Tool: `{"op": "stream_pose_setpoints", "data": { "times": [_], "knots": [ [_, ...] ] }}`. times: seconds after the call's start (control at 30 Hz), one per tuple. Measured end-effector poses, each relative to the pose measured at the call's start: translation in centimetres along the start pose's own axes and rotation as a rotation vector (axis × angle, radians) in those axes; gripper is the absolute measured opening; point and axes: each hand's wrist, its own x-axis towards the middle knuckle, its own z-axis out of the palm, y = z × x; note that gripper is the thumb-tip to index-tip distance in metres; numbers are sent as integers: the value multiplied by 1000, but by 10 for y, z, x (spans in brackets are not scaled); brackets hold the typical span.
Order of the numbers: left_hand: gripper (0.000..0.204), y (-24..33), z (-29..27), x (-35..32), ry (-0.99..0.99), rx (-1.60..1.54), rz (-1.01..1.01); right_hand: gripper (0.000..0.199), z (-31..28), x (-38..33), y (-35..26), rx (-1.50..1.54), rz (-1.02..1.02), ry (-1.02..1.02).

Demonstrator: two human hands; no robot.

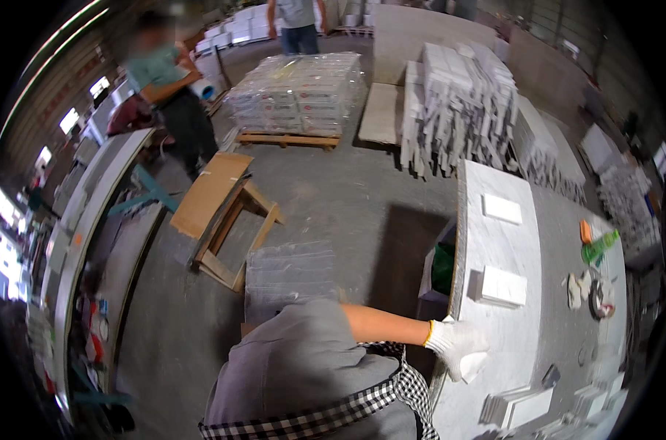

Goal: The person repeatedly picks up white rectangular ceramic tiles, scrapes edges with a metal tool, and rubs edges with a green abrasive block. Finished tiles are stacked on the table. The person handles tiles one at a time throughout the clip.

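Left hand (458, 347): fitted with a white knitted glove; the forearm (388, 323) extends from a grey sleeve (307, 323) to the work table (498, 253); the hand lies over the table's near edge, with the fingers bent downward at a small white piece (474, 366); whether the fingers are clamped on this piece or merely rest against it, I cannot tell. Location of the white piece: at the near margin of the pale, veined table top, directly below the glove in the view. Right hand: outside the view; the state of its fingers cannot be told.

Table layout: a white tile stack (502, 286) sits above the glove in the view; a further white block (502, 209) sits above that, well apart; a lower tile stack (521, 408) stands near the bottom, with a small dark object (551, 376) just beside it (its kind is too small to tell); on the far side lie a green bottle (601, 247) and an orange block (585, 232), near each other.

Surroundings: a wrapped pallet load (296, 92) stands on the floor; a wooden frame (238, 231) bears a cardboard sheet (212, 192).
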Motion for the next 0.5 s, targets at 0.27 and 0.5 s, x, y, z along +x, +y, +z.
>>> {"op": "stream_pose_setpoints", "data": {
  "times": [0.27, 0.5],
  "knots": [
    [56, 0, -3, -4, 38, 47, 42, 39, 9, 60, 108, 632, 423, -142],
    [51, -4, -4, -5, -35, 26, -55, 23, 27, 94, 169, 1180, 803, -307]
  ]
}}
